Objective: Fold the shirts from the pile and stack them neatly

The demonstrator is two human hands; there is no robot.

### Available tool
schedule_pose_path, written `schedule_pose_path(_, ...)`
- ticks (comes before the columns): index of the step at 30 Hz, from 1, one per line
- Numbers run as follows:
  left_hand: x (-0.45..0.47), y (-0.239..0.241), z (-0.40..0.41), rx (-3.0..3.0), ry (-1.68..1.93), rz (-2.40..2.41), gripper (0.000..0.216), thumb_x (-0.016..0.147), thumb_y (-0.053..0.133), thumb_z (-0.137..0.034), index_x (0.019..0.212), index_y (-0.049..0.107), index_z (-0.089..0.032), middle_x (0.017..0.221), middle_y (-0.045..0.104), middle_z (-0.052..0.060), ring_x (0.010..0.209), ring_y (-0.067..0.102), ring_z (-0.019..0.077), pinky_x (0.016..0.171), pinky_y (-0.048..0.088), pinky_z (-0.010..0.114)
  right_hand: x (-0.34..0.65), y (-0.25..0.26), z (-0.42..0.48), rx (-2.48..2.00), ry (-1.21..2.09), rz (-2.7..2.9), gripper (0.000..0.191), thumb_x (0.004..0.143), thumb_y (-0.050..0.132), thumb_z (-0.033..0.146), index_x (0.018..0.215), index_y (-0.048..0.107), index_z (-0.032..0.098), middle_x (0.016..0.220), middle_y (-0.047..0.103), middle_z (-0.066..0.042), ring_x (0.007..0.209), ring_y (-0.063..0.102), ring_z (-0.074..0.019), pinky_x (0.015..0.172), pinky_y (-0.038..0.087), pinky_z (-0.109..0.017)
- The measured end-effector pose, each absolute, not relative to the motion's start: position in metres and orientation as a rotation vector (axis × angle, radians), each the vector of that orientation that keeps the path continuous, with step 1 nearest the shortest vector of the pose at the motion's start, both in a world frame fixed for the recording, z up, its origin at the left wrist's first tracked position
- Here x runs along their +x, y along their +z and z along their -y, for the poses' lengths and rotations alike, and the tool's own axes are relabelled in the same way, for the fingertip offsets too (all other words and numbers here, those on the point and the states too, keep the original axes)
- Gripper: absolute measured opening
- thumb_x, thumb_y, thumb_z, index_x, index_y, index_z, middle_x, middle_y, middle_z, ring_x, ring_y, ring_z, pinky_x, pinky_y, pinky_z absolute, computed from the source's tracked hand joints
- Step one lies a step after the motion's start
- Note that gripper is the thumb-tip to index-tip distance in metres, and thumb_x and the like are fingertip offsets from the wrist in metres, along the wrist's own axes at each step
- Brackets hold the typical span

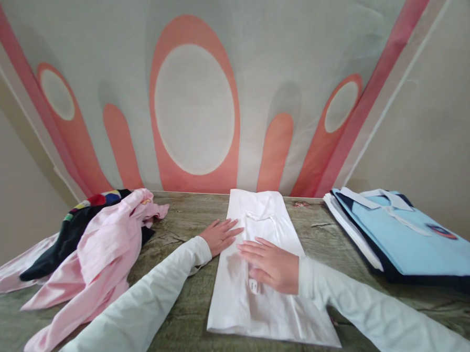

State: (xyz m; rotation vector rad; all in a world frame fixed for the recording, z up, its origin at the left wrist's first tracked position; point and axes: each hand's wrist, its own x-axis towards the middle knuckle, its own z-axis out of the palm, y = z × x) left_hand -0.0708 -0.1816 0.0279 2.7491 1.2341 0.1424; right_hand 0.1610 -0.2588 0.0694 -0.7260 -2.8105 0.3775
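Note:
A white garment [267, 317], folded into a long strip, lies flat in front of me with one narrow end at the table's far edge. My left hand [220, 236] rests on its left edge, fingers stretched out and spread. Over the middle of the cloth is my right hand [272, 263], palm down with the fingers extended and nothing held. Just below the right hand a small white label [254, 286] shows on the fabric. A collar-like seam [261, 218] runs across the cloth beyond my fingertips.
On the left lies a loose heap with a pink garment [107, 245] and a black garment [53, 250]. A stack of folded clothes at the right has a light blue top [424, 241] uppermost. The wooden table [184, 310] ends at a patterned backdrop [257, 56].

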Motion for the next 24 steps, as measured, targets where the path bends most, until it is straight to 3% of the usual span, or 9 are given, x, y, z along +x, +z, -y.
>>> schedule_pose_path(6,-0.081,0.029,0.16,2.54,0.294,-1.14,0.048,0.093,0.011,-0.039,0.125,0.045,-0.025,0.136,0.036,-0.002,0.126,0.029,0.014,0.103,0.021,0.032,0.111,0.052,0.21,-0.597,0.374,2.787,0.042,0.089,0.034,0.032,0.121,0.047,0.008,0.127,0.046,-0.014,0.12,0.037,-0.0193,0.101,0.027,-0.034)
schedule_pose_path(10,-0.081,0.028,0.158,2.536,0.32,-1.135,0.049,0.093,0.012,-0.039,0.124,0.046,-0.024,0.135,0.038,-0.002,0.126,0.029,0.014,0.103,0.021,0.032,0.099,0.038,0.22,-0.687,0.313,2.836,0.067,0.083,0.039,0.052,0.131,0.032,0.005,0.135,0.033,-0.018,0.126,0.025,-0.0266,0.103,0.019,-0.045)
schedule_pose_path(13,-0.08,0.025,0.159,2.574,0.3,-1.143,0.047,0.093,0.012,-0.039,0.127,0.042,-0.025,0.136,0.036,-0.002,0.126,0.028,0.0131,0.103,0.021,0.032,0.097,0.033,0.244,-0.595,0.33,2.902,0.077,0.08,0.036,0.061,0.134,0.026,0.008,0.14,0.025,-0.016,0.128,0.019,-0.0276,0.103,0.014,-0.048)
schedule_pose_path(21,-0.081,0.023,0.161,2.626,0.28,-1.169,0.045,0.093,0.013,-0.042,0.13,0.036,-0.03,0.138,0.032,-0.004,0.127,0.026,0.0128,0.103,0.02,0.032,0.104,0.04,0.314,-0.274,0.492,2.873,0.075,0.082,0.035,0.059,0.137,0.02,0.01,0.141,0.025,-0.012,0.13,0.018,-0.0228,0.106,0.011,-0.044)
schedule_pose_path(24,-0.081,0.024,0.162,2.635,0.262,-1.17,0.045,0.093,0.013,-0.042,0.13,0.035,-0.03,0.138,0.032,-0.004,0.127,0.026,0.0129,0.103,0.02,0.032,0.106,0.039,0.327,-0.181,0.498,2.856,0.066,0.085,0.035,0.051,0.136,0.022,0.011,0.14,0.026,-0.01,0.13,0.017,-0.0202,0.107,0.01,-0.04)
